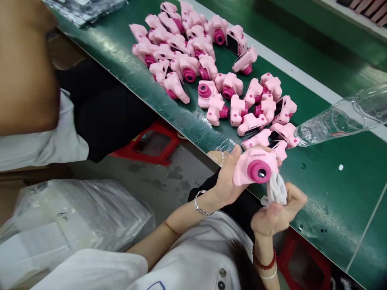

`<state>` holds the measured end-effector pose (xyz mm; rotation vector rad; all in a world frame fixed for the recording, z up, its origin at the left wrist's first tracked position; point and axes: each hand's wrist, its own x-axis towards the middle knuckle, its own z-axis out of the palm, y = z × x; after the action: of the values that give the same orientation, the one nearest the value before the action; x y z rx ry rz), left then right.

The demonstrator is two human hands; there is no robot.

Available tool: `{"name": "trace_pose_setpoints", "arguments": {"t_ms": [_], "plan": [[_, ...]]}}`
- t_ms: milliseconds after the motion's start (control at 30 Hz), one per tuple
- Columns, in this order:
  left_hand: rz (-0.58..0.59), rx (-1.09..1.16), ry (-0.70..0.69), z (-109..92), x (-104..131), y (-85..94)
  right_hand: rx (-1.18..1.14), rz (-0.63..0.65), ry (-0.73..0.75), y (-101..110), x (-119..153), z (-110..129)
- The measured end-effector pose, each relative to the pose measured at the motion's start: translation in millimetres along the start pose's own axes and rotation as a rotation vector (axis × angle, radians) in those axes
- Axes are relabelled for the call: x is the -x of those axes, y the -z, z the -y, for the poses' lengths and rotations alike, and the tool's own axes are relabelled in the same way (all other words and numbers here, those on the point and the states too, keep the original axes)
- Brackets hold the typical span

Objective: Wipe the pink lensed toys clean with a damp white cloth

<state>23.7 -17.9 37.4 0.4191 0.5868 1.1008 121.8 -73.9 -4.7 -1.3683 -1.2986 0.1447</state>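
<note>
A pink toy camera (256, 166) with a dark pink lens is held in my left hand (227, 181), its lens turned up toward me. Bunched between the fingers of my right hand (275, 215) is a white cloth (276, 189), which touches the camera beside its lens. Just beyond my hands, many more pink cameras (228, 84) lie loosely grouped on the green table (320, 193), facing various ways.
A clear plastic bottle (341, 117) lies at the right of the cameras. Another person's arm (27, 72) is at the upper left. Red stools (151, 145) and a plastic-wrapped bundle (81, 217) are below the table edge. Silvery packets (84, 10) sit at the far left end.
</note>
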Motion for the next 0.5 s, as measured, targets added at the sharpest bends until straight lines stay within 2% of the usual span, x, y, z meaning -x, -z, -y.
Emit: {"name": "trace_pose_setpoints", "arguments": {"t_ms": [67,167,267,400,500], "plan": [[0.022,-0.004,0.035,-4.2,-3.5,-0.8,-0.139,-0.025,-0.211,4.7,5.3,-1.4],[0.084,0.025,0.071,-6.3,-3.6,-0.1,-0.406,-0.096,-0.513,11.1,-2.6,-1.8],[0.122,0.041,0.088,-6.5,-0.5,-0.1,-0.494,-0.165,-0.552,16.3,-17.1,-2.3],[0.128,0.056,0.156,-7.8,0.2,-0.3,-0.527,-0.160,-0.584,22.8,-25.1,-0.3],[0.130,0.027,0.145,-7.6,-0.5,-0.9,-0.504,-0.151,-0.584,24.3,-24.8,5.1]]}}
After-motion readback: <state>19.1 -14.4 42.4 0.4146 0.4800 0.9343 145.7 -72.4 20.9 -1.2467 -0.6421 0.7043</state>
